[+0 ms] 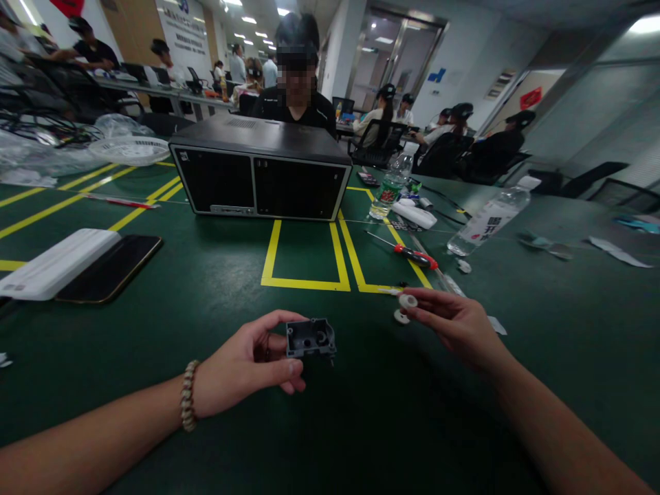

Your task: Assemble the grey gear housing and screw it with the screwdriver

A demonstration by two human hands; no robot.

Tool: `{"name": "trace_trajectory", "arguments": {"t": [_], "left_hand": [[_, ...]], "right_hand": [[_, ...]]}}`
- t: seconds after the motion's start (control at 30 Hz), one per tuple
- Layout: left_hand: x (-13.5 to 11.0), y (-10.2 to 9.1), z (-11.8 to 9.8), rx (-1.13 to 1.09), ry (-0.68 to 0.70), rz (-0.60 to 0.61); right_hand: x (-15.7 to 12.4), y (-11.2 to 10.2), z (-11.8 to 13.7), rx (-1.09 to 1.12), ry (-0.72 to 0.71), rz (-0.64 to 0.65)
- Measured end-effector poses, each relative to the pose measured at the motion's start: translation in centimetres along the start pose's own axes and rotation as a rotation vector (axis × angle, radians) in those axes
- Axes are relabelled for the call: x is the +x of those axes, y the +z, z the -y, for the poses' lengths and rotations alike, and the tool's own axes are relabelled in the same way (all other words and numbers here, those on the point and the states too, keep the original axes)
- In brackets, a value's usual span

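Between the thumb and fingers of my left hand (258,357) is a small dark grey plastic housing (311,338), its hollow side with round holes facing me. My right hand (456,323) pinches a small white plastic gear (408,301) between thumb and fingertips, to the right of the housing and apart from it. Just below that gear another white disc-like part (401,317) shows; whether it touches my fingers I cannot tell. Small black bits (403,284) and a thin white piece (390,291) lie beyond my right fingertips. A red and black screwdriver (416,257) rests farther back.
A large black metal case (262,168) stands at the back, with a person (296,89) behind it. Two plastic bottles (392,185) (492,216) stand or lean on the right. A phone (111,268) and a white box (64,258) lie left on the green table (216,268).
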State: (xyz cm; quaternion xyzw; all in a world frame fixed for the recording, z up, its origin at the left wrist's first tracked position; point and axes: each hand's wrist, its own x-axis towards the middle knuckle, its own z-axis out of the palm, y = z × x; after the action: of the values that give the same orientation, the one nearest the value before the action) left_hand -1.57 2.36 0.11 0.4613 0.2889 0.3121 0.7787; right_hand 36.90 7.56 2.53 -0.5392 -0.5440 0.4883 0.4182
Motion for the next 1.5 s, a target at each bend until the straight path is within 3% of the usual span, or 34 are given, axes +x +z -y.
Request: {"name": "trace_trajectory", "arguments": {"t": [0.2,0.57,0.77,0.93,1.07,1.2,1.27,1.37,1.5], "left_hand": [[0.0,0.1,0.2,0.0,-0.01,-0.016],[0.0,0.2,0.6,0.013,-0.014,-0.023],[0.1,0.2,0.4,0.059,-0.039,-0.029],[0.0,0.4,0.4,0.076,-0.042,-0.07],[0.0,0.6,0.6,0.072,-0.039,-0.084],[0.0,0.6,0.7,0.056,-0.021,-0.096],[0.0,0.5,0.6,0.065,-0.022,-0.078],[0.0,0.4,0.4,0.088,-0.033,-0.059],[0.1,0.5,0.3,0.091,-0.038,-0.072]], "right_hand": [[0.3,-0.9,0.2,-0.001,-0.002,-0.055],[-0.1,1.1,0.0,-0.083,-0.105,-0.001],[0.2,0.8,0.3,-0.533,-0.277,-0.116],[-0.5,0.7,1.1,-0.856,-0.406,0.084],[-2.8,4.2,2.0,-0.834,-0.583,0.172],[-4.6,9.3,2.0,-0.719,-0.544,0.421],[-4.3,11.1,1.6,-0.691,-0.559,0.451],[-2.8,12.6,0.9,-0.676,-0.612,0.472],[-1.1,12.9,0.2,-0.661,-0.647,0.462]]}}
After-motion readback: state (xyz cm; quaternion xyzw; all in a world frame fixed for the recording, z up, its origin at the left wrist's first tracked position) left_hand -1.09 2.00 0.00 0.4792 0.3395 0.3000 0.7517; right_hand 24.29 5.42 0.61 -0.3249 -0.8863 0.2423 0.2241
